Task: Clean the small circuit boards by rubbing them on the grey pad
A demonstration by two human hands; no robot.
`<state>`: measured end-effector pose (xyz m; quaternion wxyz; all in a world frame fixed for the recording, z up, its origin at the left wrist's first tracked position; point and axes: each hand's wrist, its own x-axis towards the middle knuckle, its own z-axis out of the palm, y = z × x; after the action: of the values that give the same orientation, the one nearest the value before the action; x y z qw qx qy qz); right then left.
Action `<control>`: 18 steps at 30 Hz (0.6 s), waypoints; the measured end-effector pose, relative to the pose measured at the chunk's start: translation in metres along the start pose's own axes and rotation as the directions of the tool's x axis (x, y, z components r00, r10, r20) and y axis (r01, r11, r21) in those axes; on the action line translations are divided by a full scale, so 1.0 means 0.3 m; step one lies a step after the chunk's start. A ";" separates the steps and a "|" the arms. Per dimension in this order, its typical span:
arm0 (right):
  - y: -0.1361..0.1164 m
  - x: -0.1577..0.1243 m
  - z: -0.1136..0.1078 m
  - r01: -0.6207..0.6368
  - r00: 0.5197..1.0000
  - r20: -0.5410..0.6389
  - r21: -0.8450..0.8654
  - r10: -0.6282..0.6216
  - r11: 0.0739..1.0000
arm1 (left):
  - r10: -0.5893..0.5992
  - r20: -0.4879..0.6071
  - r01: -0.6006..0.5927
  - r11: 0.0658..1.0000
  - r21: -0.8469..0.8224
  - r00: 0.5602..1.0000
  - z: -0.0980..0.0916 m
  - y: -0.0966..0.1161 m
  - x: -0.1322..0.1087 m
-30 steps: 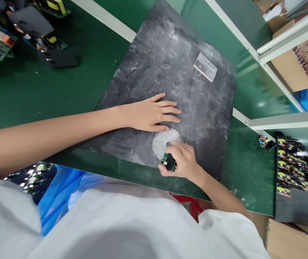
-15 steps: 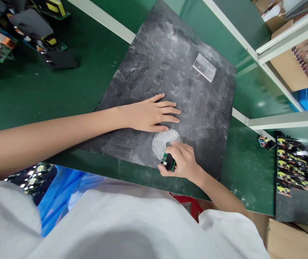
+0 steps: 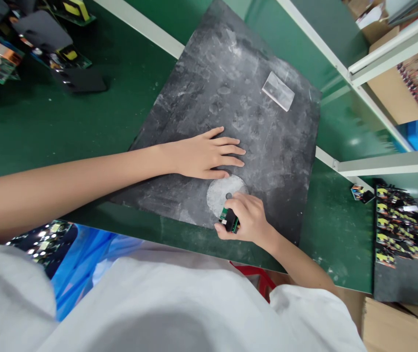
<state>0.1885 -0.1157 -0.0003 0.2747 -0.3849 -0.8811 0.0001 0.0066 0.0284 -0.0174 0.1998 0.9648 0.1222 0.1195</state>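
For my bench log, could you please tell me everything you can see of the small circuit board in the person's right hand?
The small circuit board is green at its edge, with a black blocky part on top and a pale end; finer detail is unreadable. The right hand pinches it between thumb and fingers, half hiding it. It is tilted at the near rim of the pale round patch on the dark grey mat; contact with the mat cannot be told.
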 end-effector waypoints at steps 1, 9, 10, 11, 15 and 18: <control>0.001 -0.001 0.000 0.000 1.000 0.001 -0.002 0.000 1.000 | 0.002 -0.009 -0.003 1.000 -0.005 1.000 0.000 0.000 0.000; 0.003 -0.003 0.000 0.026 0.999 0.032 -0.044 -0.025 0.999 | 0.017 -0.018 -0.017 1.000 0.004 1.000 0.002 -0.001 0.002; 0.002 -0.002 -0.001 0.024 0.999 0.028 -0.042 -0.022 0.999 | 0.018 -0.017 -0.018 1.000 0.007 1.000 0.002 -0.002 0.002; 0.002 -0.001 -0.001 0.019 1.000 0.023 -0.036 -0.019 0.999 | 0.021 -0.017 -0.021 1.000 0.010 1.000 0.002 -0.002 0.002; 0.000 0.001 -0.001 0.003 1.000 0.008 -0.019 -0.002 1.000 | 0.021 -0.009 -0.020 0.999 0.030 1.000 0.003 -0.002 0.000; 0.001 0.000 -0.001 0.003 1.000 0.010 -0.023 -0.003 1.000 | 0.014 -0.002 -0.014 1.000 0.028 1.000 0.003 -0.001 0.000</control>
<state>0.1888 -0.1156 -0.0002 0.2659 -0.3868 -0.8830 -0.0086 0.0069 0.0285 -0.0182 0.1852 0.9682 0.1173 0.1204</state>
